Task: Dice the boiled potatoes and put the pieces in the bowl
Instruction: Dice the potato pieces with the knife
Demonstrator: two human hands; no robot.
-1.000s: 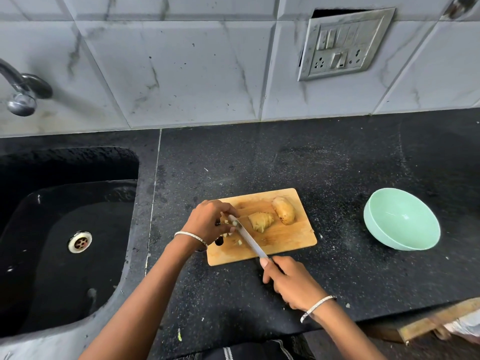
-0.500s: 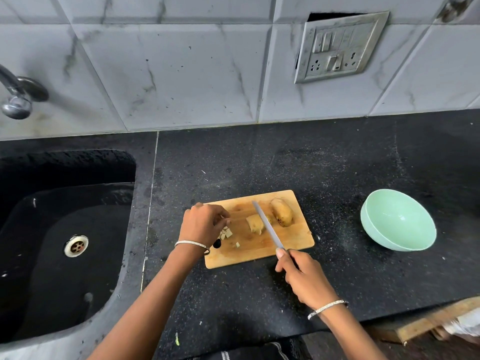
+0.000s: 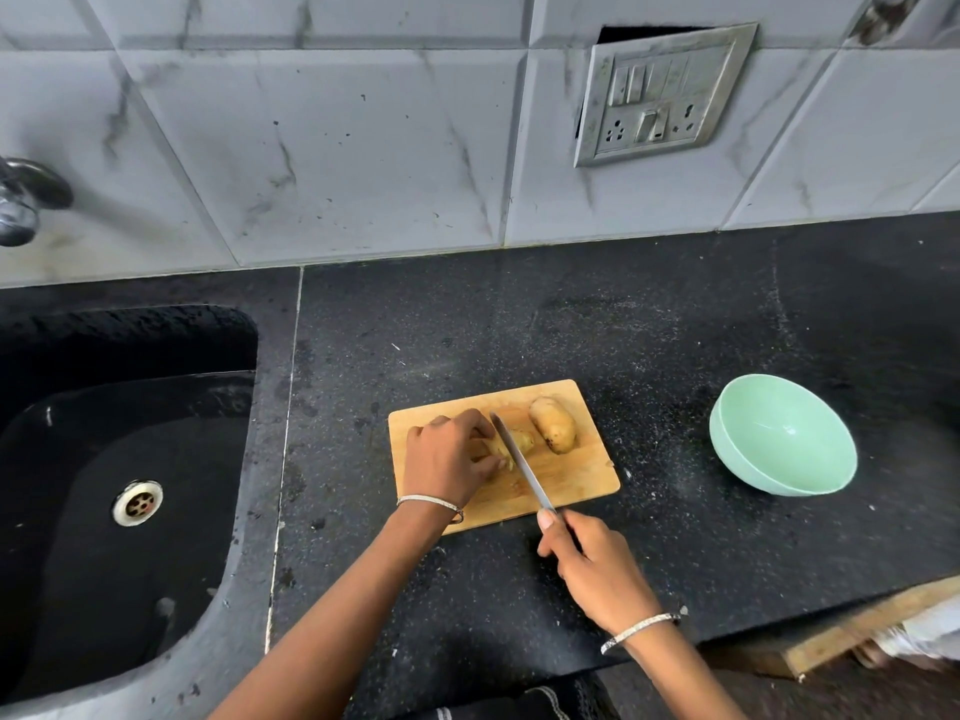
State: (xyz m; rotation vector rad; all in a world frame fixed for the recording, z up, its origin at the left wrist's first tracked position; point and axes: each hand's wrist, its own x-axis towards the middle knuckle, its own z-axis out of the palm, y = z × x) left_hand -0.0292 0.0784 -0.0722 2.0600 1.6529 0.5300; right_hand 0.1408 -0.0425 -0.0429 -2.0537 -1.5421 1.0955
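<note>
Left hand [image 3: 447, 459]: fingers [image 3: 470, 420] curled on cut potato [image 3: 521, 440], beside knife [image 3: 522, 470]. Right hand [image 3: 597, 569]: grips knife. Risk: potato slips, blade nicks fingers.

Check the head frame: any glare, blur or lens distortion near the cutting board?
Head view: wide-angle splays the tile seams toward the edges; soft sheen on the countertop, no hard glare; knife, right hand, left hand on the cut potato all sharp; tap slightly soft.
</note>
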